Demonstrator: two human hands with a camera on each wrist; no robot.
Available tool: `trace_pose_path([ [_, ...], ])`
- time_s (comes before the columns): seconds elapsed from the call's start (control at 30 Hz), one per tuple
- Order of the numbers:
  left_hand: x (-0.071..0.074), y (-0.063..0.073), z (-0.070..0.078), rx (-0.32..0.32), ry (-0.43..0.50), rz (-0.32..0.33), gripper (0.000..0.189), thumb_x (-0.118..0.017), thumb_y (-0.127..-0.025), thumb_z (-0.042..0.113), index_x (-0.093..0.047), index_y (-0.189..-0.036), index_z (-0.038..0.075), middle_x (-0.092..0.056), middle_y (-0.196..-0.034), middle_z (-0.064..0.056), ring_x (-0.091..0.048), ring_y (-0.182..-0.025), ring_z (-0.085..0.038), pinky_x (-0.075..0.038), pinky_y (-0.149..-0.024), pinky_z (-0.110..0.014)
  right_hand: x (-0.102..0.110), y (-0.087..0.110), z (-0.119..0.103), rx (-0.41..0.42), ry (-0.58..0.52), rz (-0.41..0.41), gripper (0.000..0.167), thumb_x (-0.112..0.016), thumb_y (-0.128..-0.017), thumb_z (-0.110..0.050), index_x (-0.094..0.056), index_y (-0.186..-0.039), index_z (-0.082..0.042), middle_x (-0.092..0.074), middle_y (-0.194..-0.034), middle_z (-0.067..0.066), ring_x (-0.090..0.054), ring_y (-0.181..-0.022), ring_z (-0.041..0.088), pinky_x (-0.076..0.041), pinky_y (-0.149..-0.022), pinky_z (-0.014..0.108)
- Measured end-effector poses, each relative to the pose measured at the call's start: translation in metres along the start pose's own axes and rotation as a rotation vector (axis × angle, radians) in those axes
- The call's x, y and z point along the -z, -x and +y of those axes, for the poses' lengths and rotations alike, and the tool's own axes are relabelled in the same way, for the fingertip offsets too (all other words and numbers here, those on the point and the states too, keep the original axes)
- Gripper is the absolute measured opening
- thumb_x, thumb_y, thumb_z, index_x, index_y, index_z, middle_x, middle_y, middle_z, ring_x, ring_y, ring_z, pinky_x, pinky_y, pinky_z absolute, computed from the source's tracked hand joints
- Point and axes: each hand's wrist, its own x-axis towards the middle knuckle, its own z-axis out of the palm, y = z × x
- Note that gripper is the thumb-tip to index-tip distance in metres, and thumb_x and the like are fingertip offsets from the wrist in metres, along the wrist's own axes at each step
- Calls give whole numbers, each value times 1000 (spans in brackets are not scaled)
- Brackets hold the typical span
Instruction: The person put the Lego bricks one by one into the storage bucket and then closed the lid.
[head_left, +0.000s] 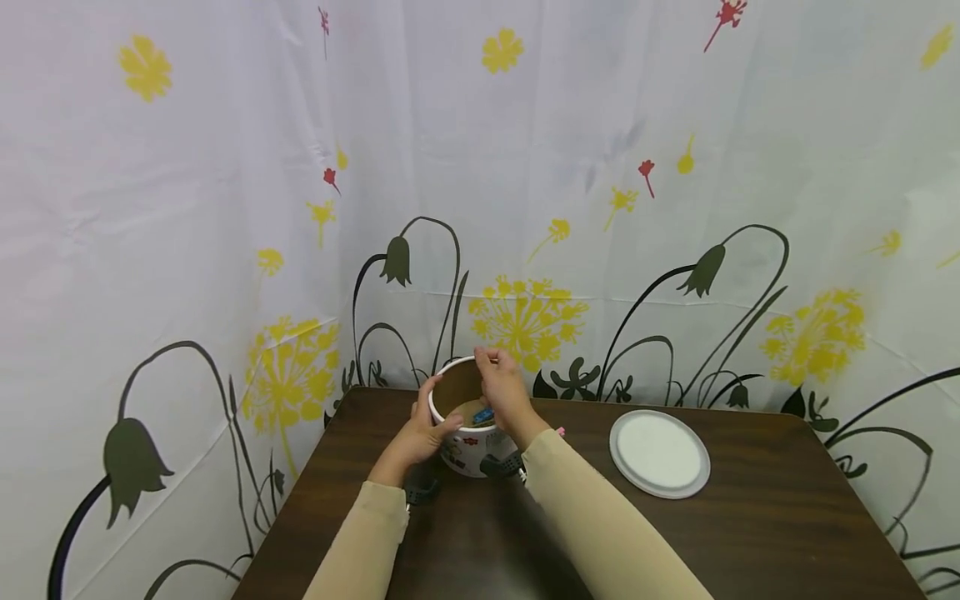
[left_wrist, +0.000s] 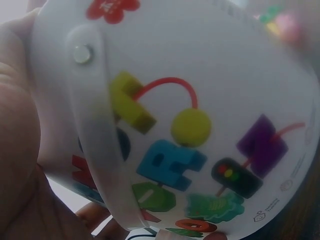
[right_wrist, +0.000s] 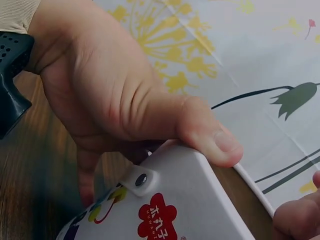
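Note:
A round white bucket [head_left: 463, 463] with colourful printed pictures stands tilted on the table, its open mouth and brown inside showing in the head view. My left hand [head_left: 420, 433] grips its left side, thumb over the rim; in the left wrist view, the palm lies along the wall beside a white carrying strap [left_wrist: 92, 115]. On the far right side, my right hand [head_left: 506, 392] holds the rim, its thumb hooked over the edge in the right wrist view while most fingers are hidden. A small blue piece [head_left: 483, 415] lies inside the bucket.
To the right on the dark wooden table [head_left: 780, 500] lies a round white lid [head_left: 660, 454]. A white curtain [head_left: 525, 167] with printed flowers hangs right behind the table's back edge. Dark wrist straps [head_left: 501, 465] sit near the bucket's front.

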Motion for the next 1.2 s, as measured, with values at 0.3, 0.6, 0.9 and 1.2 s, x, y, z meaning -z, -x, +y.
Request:
trace_pose_path([
  [0.3, -2, 3, 0, 7, -6, 1, 105, -79, -91, 61, -12, -170, 40, -31, -155, -30, -49, -136, -53, -45, -115, -67, -2, 2, -1, -31, 96, -40, 63, -64, -107, -54, -60, -138, 1, -43, -68, -6, -32, -48, 7, -32, -45, 25],
  [0.6, -5, 0, 2, -28, -26, 10, 106, -79, -90, 61, -14, -170, 36, -31, -155, -33, -48, -135, -53, -45, -113, -68, 9, 5, -5, 8, 2, -177, 51, -57, -113, -46, -55, -128, 3, -37, -61, -9, -28, -46, 6, -28, -43, 25],
  [0.9, -5, -4, 3, -38, -6, 39, 102, -80, -91, 53, -17, -169, 38, -30, -158, -33, -43, -142, -55, -39, -118, -70, 66, 2, -25, 52, -270, -202, 32, -43, -118, -36, -53, -107, -8, -29, -58, -10, -23, -46, 5, -22, -45, 22],
  [1.2, -4, -3, -1, -8, -21, 36, 102, -80, -91, 52, -16, -169, 38, -31, -156, -31, -44, -140, -54, -39, -119, -69, 129, 16, 11, -19, -36, 54, 24, -51, -117, -27, -64, -113, -8, -37, -62, -8, -28, -49, 7, -26, -49, 26],
])
